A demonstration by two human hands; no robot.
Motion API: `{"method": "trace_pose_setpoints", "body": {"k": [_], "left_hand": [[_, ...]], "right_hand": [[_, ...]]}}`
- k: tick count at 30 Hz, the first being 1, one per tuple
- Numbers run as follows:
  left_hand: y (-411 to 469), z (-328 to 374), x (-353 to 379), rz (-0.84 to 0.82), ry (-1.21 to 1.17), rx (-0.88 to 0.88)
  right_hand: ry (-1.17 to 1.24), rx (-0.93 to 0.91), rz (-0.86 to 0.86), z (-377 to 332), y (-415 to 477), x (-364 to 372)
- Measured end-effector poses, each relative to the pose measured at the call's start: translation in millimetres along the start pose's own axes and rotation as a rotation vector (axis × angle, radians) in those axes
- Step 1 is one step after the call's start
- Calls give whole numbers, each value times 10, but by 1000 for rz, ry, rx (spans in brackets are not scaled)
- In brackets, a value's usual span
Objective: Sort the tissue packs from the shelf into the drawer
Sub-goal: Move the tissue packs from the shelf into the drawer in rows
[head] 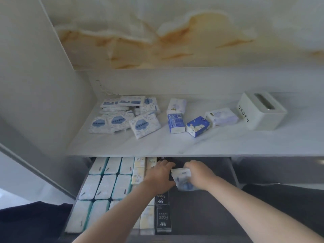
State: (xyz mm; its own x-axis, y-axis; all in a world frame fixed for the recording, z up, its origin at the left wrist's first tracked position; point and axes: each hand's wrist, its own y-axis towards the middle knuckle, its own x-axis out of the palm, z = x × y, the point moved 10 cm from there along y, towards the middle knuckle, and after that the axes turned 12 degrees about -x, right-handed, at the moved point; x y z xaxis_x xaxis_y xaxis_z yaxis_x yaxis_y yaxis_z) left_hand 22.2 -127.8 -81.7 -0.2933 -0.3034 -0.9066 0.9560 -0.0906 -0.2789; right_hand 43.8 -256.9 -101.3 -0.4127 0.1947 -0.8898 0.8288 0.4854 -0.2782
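Note:
Both hands reach into the open drawer (201,216) below the white shelf (157,146). My right hand (198,174) grips a blue-and-white tissue pack (182,179) at the drawer's back middle. My left hand (160,174) lies against a black pack (175,164) beside it, its fingers curled over the pack's edge. White packs (105,186), yellow packs (138,172) and black packs (163,216) stand in rows in the drawer's left half. On the shelf lie several flat blue-and-white packs (126,116) and several bigger packs (191,118).
A white tissue box (261,111) lettered UEOFU stands at the shelf's right. A grey cabinet wall (35,85) closes the left side. The drawer's right half shows bare dark floor. Dark cloth (31,223) sits at the lower left.

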Motion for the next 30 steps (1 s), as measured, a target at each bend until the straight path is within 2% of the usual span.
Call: {"method": "trace_pose_setpoints", "body": {"k": [10, 13, 17, 20, 23, 26, 28, 30], "left_hand": [[332, -60, 257, 147, 139, -92], [396, -73, 279, 218, 118, -105], [352, -60, 271, 336, 74, -69], [294, -67, 254, 402, 11, -34], [256, -94, 263, 370, 2, 1], [263, -65, 384, 239, 194, 48], [290, -67, 422, 195, 266, 39], [311, -63, 415, 199, 299, 10]], "right_hand": [[203, 22, 255, 288, 289, 281], [316, 131, 320, 447, 277, 383], [412, 309, 251, 674, 250, 662], [534, 362, 291, 690, 309, 665], [743, 477, 403, 712, 414, 668], [1015, 669, 504, 725, 356, 796], [1109, 749, 482, 711, 301, 915], [1070, 711, 400, 688, 333, 943]]}}
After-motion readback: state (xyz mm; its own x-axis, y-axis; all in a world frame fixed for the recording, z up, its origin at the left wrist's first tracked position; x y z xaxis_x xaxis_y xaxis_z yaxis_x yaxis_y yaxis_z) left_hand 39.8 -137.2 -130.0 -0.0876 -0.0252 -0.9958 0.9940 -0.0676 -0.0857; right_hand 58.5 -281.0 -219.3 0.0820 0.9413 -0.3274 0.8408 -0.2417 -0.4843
